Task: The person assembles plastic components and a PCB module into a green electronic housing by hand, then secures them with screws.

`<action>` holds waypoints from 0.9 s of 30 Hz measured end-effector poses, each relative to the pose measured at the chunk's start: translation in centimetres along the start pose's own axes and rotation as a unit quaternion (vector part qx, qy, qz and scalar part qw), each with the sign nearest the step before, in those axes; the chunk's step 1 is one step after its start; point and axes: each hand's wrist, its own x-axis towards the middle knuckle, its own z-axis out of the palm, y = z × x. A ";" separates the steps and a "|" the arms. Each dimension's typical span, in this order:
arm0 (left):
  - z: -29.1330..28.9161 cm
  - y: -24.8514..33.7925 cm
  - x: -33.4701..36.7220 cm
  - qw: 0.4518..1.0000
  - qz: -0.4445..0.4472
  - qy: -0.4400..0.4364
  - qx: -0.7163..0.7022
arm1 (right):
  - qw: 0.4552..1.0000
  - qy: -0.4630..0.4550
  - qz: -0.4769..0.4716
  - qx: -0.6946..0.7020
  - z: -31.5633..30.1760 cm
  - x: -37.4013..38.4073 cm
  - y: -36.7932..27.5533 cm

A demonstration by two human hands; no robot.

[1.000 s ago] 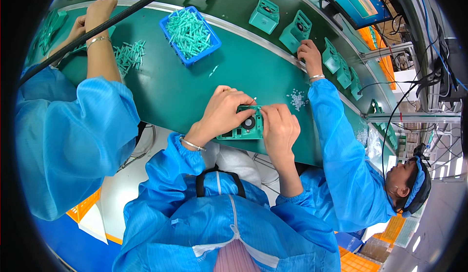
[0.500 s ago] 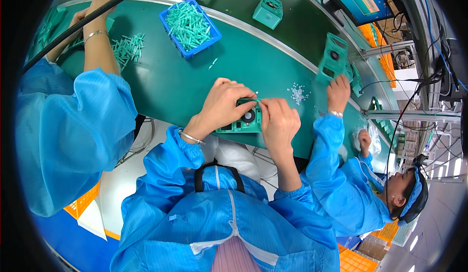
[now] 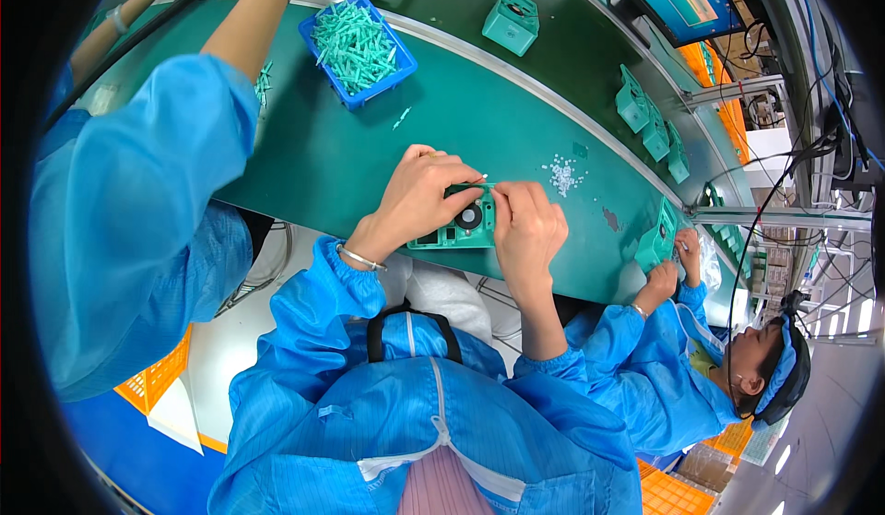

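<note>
Near the table's front edge, a green plastic housing (image 3: 476, 237) with a round black part (image 3: 470, 216) lies between my hands. My left hand (image 3: 417, 194) reaches over its far left side, thumb and forefinger pinched together at the far edge. A tiny white bit shows at those fingertips; what they pinch is mostly hidden. My right hand (image 3: 529, 231) is closed on the housing's right end, fingertips at the far right corner, close to the left fingertips.
A blue bin (image 3: 358, 100) full of thin green plastic pieces stands beyond my left hand. Small clear pieces (image 3: 562, 176) lie in a pile to the right. Green housings (image 3: 511, 21) sit on the far dark belt. Co-workers sit on both sides; the right one holds a housing (image 3: 658, 236).
My hands stay almost still at the housing. The left co-worker's arm has reached forward toward the belt. The right co-worker has brought a housing back toward their body, now with both hands at it.
</note>
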 end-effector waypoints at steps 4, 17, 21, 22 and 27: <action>-0.1 0.0 0.0 1.000 0.006 -0.005 0.003 | 1.000 0.002 -0.007 -0.022 -0.1 0.2 -0.1; 0.1 -0.4 0.4 0.999 0.051 -0.015 -0.012 | 0.999 -0.009 0.023 -0.030 -0.5 1.9 1.3; 0.1 -0.4 0.5 0.998 0.050 -0.018 -0.013 | 1.000 -0.014 -0.007 -0.011 -0.9 2.3 2.2; 0.1 -0.5 0.5 0.998 0.052 -0.019 -0.019 | 0.999 -0.021 -0.021 -0.021 -0.9 2.4 2.3; 0.0 -0.5 0.6 0.998 0.051 -0.008 -0.022 | 0.997 -0.012 -0.063 0.047 -0.2 2.9 3.4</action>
